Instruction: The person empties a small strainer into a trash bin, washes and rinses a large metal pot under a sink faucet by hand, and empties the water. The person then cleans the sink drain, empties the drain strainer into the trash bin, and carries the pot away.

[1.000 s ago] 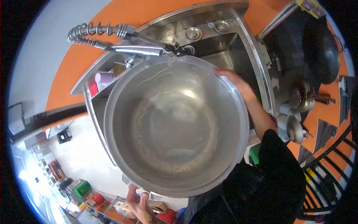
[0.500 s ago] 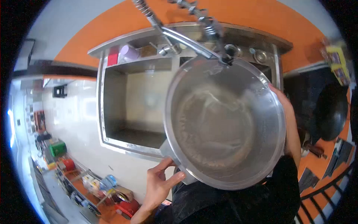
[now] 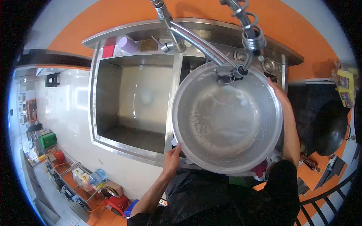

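Observation:
A large round translucent plastic basin is over the right compartment of the sink. Its bottom looks wet, with pale specks along the inner side. At its lower left rim, my left hand grips the basin with fingers partly hidden behind it. On the upper right, my right hand wraps round the rim, most fingers out of sight underneath. The spray head of a coiled-spring faucet hangs over the basin's far edge. I cannot tell whether water is running.
The left sink compartment holds cloudy liquid. Along the back ledge are a red box, a purple cup and a brown sponge-like pad. A black wok is at the right, and a loaded cart stands at lower left.
The basin has moved away from my body and now looks more level under the faucet. My left hand has shifted up and right along with it; a pale item near that hand is now mostly hidden.

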Motion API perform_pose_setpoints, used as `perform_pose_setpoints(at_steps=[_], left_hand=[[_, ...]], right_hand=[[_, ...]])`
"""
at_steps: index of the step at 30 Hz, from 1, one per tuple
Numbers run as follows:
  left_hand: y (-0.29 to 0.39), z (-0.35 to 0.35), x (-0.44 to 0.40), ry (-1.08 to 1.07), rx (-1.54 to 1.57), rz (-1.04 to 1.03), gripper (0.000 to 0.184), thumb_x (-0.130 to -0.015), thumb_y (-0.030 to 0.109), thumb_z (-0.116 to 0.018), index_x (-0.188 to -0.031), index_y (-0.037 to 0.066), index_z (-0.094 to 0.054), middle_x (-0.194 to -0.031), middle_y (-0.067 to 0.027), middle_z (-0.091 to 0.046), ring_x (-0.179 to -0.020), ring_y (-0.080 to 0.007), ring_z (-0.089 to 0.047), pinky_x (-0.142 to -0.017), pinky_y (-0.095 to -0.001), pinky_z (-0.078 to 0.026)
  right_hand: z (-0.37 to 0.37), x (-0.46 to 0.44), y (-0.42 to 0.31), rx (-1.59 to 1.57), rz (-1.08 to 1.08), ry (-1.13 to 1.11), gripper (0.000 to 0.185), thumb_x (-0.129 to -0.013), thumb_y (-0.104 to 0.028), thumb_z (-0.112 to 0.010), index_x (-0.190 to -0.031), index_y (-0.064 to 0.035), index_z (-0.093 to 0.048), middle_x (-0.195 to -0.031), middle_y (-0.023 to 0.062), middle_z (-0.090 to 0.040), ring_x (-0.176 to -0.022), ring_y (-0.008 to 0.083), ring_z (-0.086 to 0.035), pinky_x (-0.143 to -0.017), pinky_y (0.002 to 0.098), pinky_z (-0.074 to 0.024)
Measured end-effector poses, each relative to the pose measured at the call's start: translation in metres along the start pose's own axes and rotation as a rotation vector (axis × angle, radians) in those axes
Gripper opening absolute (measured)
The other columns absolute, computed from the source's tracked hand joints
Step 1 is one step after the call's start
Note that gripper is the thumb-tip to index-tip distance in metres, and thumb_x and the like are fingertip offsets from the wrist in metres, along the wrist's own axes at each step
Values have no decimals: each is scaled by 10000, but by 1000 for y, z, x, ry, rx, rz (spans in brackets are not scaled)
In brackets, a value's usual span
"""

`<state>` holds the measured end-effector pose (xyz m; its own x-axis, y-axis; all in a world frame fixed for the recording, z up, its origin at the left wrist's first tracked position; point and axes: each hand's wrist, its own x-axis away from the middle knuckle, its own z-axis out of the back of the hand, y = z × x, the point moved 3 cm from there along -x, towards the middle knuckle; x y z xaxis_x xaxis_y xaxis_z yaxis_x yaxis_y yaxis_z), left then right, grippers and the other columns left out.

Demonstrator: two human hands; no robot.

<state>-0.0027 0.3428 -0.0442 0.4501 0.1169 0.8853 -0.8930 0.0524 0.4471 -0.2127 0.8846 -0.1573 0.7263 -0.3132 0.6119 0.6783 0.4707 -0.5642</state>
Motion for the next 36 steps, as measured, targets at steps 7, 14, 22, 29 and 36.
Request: perform_pose_setpoints(at_steps=[7, 14, 22, 29, 36], left_hand=[[-40, 5, -48, -8, -185, 37, 729, -1028, 558, -375, -1087, -100, -683, -950, -165, -723, -912, -228, -653, -872, -338, -475], [-19, 6, -33, -20, -164, -4, 685, -1008, 549, -448, -1059, -93, -681, -908, -149, -716, -879, -212, -641, -833, -343, -481], [-8, 2, -36, -40, -209, -177, 453, -914, 385, -691, -915, -68, -683, -761, -69, -669, -705, -108, -565, -651, -287, -446], [-18, 8, -48, -23, -295, -154, 435, -909, 369, -689, -895, -65, -676, -717, -30, -636, -681, -103, -530, -625, -299, -429], [-22, 1, -67, 70, -153, -22, 521, -968, 432, -593, -1020, -76, -700, -875, -80, -685, -843, -151, -577, -807, -311, -455]], right_hand=[[-17, 19, -31, 1, -36, 75, 1121, -769, -773, -601, -1471, 71, -371, -1530, 255, -369, -1446, 348, -323, -1182, 403, -239], [-8, 38, -40, 76, 79, 164, 798, -810, -694, -648, -1198, 4, -652, -1213, 195, -645, -1170, 278, -584, -1010, 354, -413], [-21, 50, -62, 17, 156, 46, 603, -823, -640, -690, -950, -52, -654, -975, 98, -655, -1018, 205, -587, -913, 345, -432], [-31, 26, -30, -69, 144, 101, 562, -857, -626, -664, -836, -65, -636, -839, 51, -619, -881, 153, -544, -814, 321, -433], [-31, 36, -33, -19, 125, 158, 606, -857, -637, -656, -823, -32, -629, -866, 76, -649, -923, 157, -562, -840, 320, -442]])
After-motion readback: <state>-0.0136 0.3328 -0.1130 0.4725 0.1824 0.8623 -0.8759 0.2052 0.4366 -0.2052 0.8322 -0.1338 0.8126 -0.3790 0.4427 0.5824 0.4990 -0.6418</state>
